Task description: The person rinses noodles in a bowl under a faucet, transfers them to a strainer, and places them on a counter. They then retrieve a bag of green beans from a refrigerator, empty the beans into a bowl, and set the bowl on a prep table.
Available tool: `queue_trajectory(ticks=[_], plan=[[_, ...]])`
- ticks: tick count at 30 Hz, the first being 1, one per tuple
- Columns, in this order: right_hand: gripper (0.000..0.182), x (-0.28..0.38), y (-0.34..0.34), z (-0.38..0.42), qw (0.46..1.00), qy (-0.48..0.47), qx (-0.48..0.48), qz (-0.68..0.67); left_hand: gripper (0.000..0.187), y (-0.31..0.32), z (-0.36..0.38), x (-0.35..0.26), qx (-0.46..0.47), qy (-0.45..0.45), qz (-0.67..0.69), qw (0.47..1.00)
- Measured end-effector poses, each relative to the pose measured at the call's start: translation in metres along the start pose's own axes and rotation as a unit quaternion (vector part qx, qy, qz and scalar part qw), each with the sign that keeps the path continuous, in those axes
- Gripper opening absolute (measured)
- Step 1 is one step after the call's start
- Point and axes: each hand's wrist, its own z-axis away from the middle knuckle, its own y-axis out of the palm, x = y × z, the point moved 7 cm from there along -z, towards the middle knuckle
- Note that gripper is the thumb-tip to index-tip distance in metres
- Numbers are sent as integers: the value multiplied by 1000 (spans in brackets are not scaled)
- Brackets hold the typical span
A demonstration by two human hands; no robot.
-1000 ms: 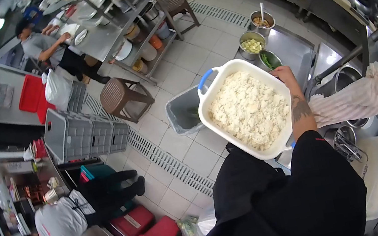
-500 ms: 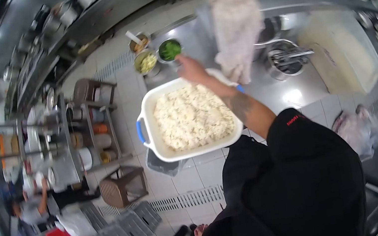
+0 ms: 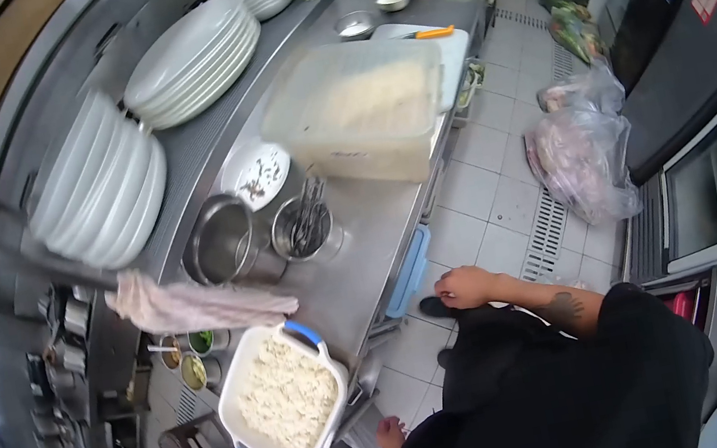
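My right hand (image 3: 468,287) is held over the floor, well away from the counter, its fingers curled in; whether anything is inside them is hidden. Low beside my dark clothing, my left hand (image 3: 390,436) also has bent fingers, and I cannot make out anything in it. A white tub (image 3: 333,363) with blue handles stands at the counter's near end, full of a crumbly white food (image 3: 286,398). Small bowls sit beyond it: one of chopped greens (image 3: 201,340), one of pale yellow pieces (image 3: 194,373). Neither hand touches the tub or bowls.
On the steel counter (image 3: 357,267) stand a large translucent bin (image 3: 363,113), a pot of utensils (image 3: 304,232), a metal pot (image 3: 222,238) and a cutting board with an orange-handled knife (image 3: 431,34). A cloth (image 3: 190,302) hangs from the plate shelf. Plastic bags (image 3: 581,151) lie on the floor.
My right hand has left the bowl of greens and drawn back past the tub toward my body. My view has swung right, so tub and bowls now appear lower left.
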Motion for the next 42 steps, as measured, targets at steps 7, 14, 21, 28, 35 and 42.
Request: queue_trajectory(ticks=[7,14,21,28,35,42], plan=[[25,-115,-92,34,974,31,-167,-148,15,183,-24,-196,134,146,-144,970],[29,-134,-398,116,885,-135,-310,-320,26,423,-31,-334,194,304,-338,869],[42,-137,-558,161,712,-484,-313,-401,14,621,34,-524,327,344,-255,842],[54,-223,-617,97,658,-543,-128,-506,13,711,8,-608,322,323,-234,858],[43,-300,-704,17,576,-550,-195,-572,14,776,-68,-664,285,196,47,937],[35,-371,-781,-52,688,-491,-124,-520,46,727,-142,-703,-45,21,447,893]])
